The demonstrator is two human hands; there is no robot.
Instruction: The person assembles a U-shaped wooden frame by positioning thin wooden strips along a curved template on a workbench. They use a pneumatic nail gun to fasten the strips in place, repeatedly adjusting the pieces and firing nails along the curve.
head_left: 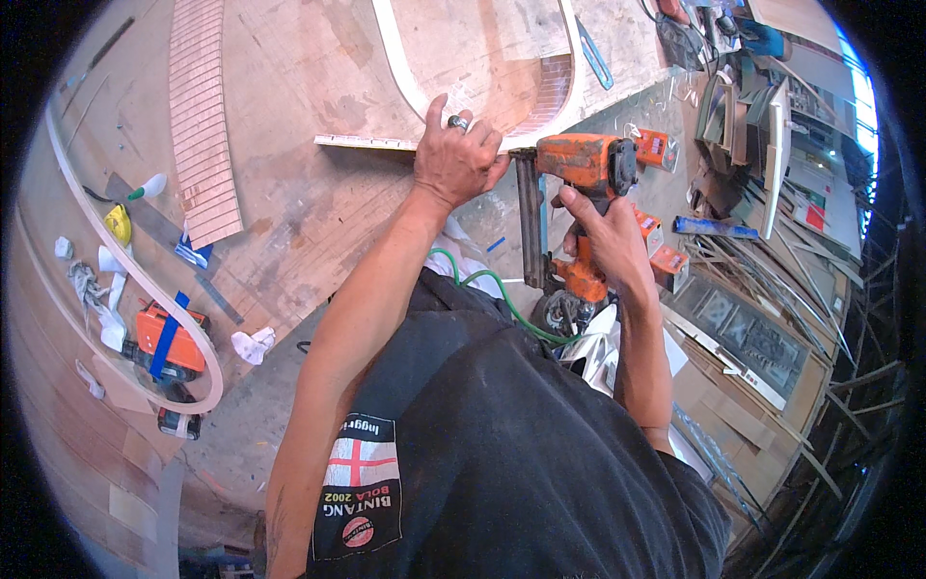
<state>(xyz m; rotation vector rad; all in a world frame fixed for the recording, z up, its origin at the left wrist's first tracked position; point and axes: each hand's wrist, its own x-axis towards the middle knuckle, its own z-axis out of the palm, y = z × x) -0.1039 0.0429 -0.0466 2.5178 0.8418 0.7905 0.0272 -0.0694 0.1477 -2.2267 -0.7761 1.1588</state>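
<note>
In my right hand [610,236] is an orange nail gun [577,157], its fingers closed round the handle. The gun's nose points left and sits close beside my left fingertips, at the near curve of a U-shaped wooden frame [391,48]. My left hand [455,159], with a ring on one finger, grips the frame's near edge and a thin wooden strip [362,143] running along it. The strip's loose end sticks out to the left. Inside the frame's right bend shows slotted, bendable board [552,89]. A green air hose [516,311] runs below the gun.
A slotted board strip [203,116] lies on the worktable [289,193]. At left stand a larger curved frame [149,280] and an orange tool with blue tape [172,340]. Orange boxes [656,151] sit right of the gun; wood offcuts [772,280] are piled farther right.
</note>
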